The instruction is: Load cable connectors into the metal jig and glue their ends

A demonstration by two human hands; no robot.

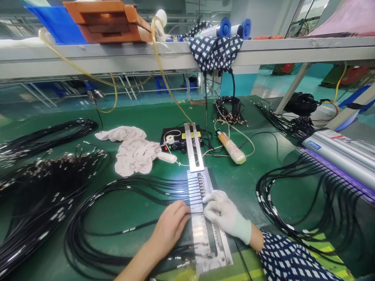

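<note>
A long metal fixture (199, 230) lies on the green table, with several black cables (175, 185) set side by side across its upper half. Their small metal ends sit in its slots. My bare left hand (170, 222) is closed on a single black cable at the fixture's left edge. From the right, my white-gloved right hand (227, 214) reaches over the fixture with its fingers pinched at the end of this cable; the tip is hidden by the glove. More loose cable ends (202, 253) lie across the fixture's lower part, nearer to me.
Behind the fixture is a black control box (172, 140). A crumpled pale cloth (131, 152) lies left of it, and a wrapped handle-like tool (231, 148) right. Black cable bundles (49, 183) cover the left. A silver purple-lit device (342, 156) stands right. A shelf (123, 56) spans the back.
</note>
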